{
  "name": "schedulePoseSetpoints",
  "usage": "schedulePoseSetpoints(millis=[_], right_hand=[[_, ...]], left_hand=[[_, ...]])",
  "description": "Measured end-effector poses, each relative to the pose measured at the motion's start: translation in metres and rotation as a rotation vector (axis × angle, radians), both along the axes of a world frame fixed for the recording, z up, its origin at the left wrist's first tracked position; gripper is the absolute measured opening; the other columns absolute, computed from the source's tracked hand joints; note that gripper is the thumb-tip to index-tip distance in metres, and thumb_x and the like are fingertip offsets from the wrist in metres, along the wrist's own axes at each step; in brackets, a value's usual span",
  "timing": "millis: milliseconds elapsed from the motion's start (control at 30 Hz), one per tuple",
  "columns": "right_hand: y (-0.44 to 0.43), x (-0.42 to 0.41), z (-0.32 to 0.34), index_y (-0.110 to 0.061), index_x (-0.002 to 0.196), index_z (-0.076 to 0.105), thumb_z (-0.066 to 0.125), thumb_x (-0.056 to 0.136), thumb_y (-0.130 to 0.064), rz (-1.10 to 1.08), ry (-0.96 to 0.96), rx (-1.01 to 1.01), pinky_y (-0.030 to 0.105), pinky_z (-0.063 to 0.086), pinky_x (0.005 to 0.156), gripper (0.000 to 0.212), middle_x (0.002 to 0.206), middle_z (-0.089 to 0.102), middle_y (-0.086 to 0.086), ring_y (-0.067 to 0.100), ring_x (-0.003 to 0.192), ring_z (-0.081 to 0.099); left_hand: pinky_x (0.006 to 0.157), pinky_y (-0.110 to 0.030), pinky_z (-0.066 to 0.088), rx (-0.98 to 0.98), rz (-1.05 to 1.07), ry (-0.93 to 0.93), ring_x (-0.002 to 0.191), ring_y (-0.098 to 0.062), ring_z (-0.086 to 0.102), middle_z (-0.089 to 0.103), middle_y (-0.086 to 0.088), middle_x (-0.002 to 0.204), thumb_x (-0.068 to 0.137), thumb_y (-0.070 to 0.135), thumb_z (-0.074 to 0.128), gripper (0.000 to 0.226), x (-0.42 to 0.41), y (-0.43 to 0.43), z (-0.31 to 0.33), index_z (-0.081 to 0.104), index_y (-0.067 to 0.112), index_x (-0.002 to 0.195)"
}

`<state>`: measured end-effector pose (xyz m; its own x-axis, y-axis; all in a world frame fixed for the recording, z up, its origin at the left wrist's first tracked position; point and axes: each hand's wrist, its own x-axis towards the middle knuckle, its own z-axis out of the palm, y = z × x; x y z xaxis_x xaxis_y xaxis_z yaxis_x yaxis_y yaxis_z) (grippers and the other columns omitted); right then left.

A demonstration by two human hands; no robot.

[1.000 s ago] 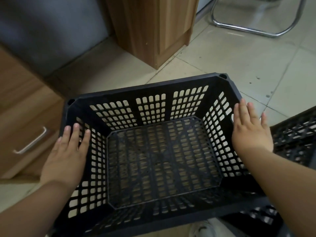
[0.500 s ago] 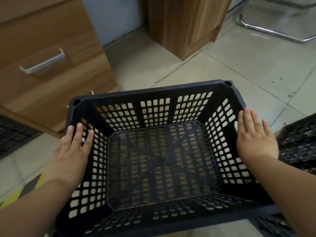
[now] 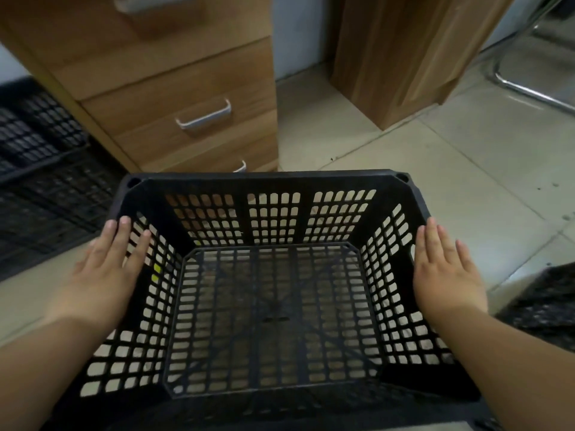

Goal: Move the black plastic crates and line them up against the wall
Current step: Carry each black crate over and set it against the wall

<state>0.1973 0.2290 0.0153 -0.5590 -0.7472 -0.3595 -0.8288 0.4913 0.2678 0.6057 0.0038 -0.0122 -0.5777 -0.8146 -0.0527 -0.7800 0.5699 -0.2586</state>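
Black plastic crate [image 3: 267, 177] held between two flat hands, in front of a drawer cabinet [image 3: 193, 76].

The left hand [image 3: 105, 272] is laid on the left rim and outer wall of the crate, fingers straight and close together. The right hand [image 3: 445, 275] is pressed against the right wall in the same way, and nothing is gripped by curled fingers. The crate is empty and upright, and the tiled floor [image 3: 451, 169] is seen through its slots. Whether its base rests on the floor cannot be told. Its far rim is located just in front of the cabinet's lowest drawer. Further black crates [image 3: 40, 188] are stacked at the left beside the cabinet. Another black crate [image 3: 547, 303] is partly shown at the right edge.
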Motion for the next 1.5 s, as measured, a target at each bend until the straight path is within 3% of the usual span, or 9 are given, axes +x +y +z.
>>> schedulePoseSetpoints(millis=[133, 333, 700, 833, 967, 1067, 1233, 1400, 1500], right_hand=[[-0.001, 0.020, 0.045, -0.001, 0.130, -0.036, 0.023, 0.090, -0.005, 0.050, -0.013, 0.015, 0.040, -0.011, 0.113, 0.071, 0.138, -0.043, 0.016, 0.026, 0.140, -0.024], [-0.003, 0.046, 0.113, -0.002, 0.126, -0.040, 0.021, 0.089, -0.004, 0.159, 0.003, 0.002, 0.036, -0.040, 0.085, 0.072, 0.136, -0.048, 0.015, 0.022, 0.127, -0.038], [-0.031, 0.155, 0.182, -0.005, 0.130, -0.037, 0.021, 0.092, -0.006, 0.250, 0.007, 0.005, 0.036, -0.040, 0.087, 0.070, 0.133, -0.050, 0.011, 0.021, 0.125, -0.039], [-0.045, 0.213, 0.195, -0.007, 0.129, -0.037, 0.019, 0.093, -0.010, 0.289, 0.024, -0.012, 0.032, -0.046, 0.077, 0.067, 0.130, -0.050, 0.010, 0.018, 0.124, -0.041], [-0.064, 0.276, 0.212, -0.009, 0.128, -0.039, 0.018, 0.092, -0.010, 0.316, 0.049, -0.016, 0.032, -0.046, 0.076, 0.067, 0.133, -0.049, 0.010, 0.018, 0.106, -0.059], [-0.083, 0.326, 0.226, -0.008, 0.132, -0.034, 0.021, 0.093, -0.010, 0.331, 0.065, -0.014, 0.033, -0.047, 0.075, 0.068, 0.138, -0.045, 0.011, 0.021, 0.118, -0.048], [-0.119, 0.407, 0.247, -0.006, 0.136, -0.031, 0.025, 0.093, -0.010, 0.378, 0.094, -0.049, 0.034, -0.045, 0.077, 0.071, 0.139, -0.043, 0.013, 0.021, 0.127, -0.037], [-0.159, 0.477, 0.262, -0.004, 0.137, -0.030, 0.019, 0.091, -0.005, 0.452, 0.105, -0.110, 0.034, -0.044, 0.076, 0.067, 0.137, -0.044, 0.013, 0.018, 0.126, -0.036], [-0.189, 0.509, 0.266, -0.004, 0.137, -0.031, 0.014, 0.088, -0.002, 0.495, 0.093, -0.157, 0.036, -0.040, 0.088, 0.066, 0.138, -0.043, 0.012, 0.019, 0.132, -0.033]], left_hand=[[0.102, -0.050, 0.034, -0.032, 0.022, -0.001, 0.143, -0.023, -0.018, 0.008, -0.013, 0.154, 0.048, -0.003, 0.082, 0.125, 0.029, 0.026, 0.047, 0.007, 0.012, 0.146], [0.112, -0.032, -0.006, -0.101, 0.083, 0.014, 0.143, -0.021, -0.017, 0.021, -0.020, 0.149, 0.044, -0.011, 0.079, 0.115, 0.070, 0.058, 0.110, 0.023, 0.006, 0.142], [0.115, -0.035, -0.001, -0.025, 0.255, 0.029, 0.142, -0.017, -0.021, 0.010, -0.017, 0.152, 0.044, -0.007, 0.083, 0.117, 0.187, 0.073, 0.164, 0.026, 0.011, 0.145], [0.110, -0.044, 0.022, -0.046, 0.291, 0.052, 0.136, -0.013, -0.034, 0.002, -0.015, 0.152, 0.056, -0.011, 0.073, 0.110, 0.240, 0.071, 0.189, 0.013, 0.016, 0.144], [0.114, -0.038, 0.008, -0.021, 0.319, 0.013, 0.127, -0.014, -0.046, -0.016, -0.011, 0.151, 0.074, -0.004, 0.062, 0.099, 0.302, 0.060, 0.213, -0.004, 0.020, 0.144], [0.112, -0.033, -0.001, 0.005, 0.328, -0.010, 0.134, -0.018, -0.028, -0.027, -0.012, 0.146, 0.083, 0.002, 0.053, 0.091, 0.345, 0.051, 0.237, -0.016, 0.018, 0.141], [0.114, -0.034, -0.004, 0.012, 0.312, -0.065, 0.132, -0.021, -0.029, -0.037, -0.015, 0.140, 0.086, 0.000, 0.041, 0.086, 0.426, 0.033, 0.270, -0.031, 0.015, 0.132], [0.112, -0.041, 0.019, -0.147, 0.306, 0.002, 0.141, -0.022, -0.008, -0.007, -0.017, 0.151, 0.064, -0.012, 0.061, 0.101, 0.517, 0.009, 0.280, 0.005, 0.012, 0.145], [0.105, -0.044, 0.027, -0.191, 0.286, -0.027, 0.142, -0.024, -0.015, 0.015, -0.023, 0.151, 0.043, -0.018, 0.070, 0.110, 0.560, -0.010, 0.287, 0.028, 0.003, 0.142]])
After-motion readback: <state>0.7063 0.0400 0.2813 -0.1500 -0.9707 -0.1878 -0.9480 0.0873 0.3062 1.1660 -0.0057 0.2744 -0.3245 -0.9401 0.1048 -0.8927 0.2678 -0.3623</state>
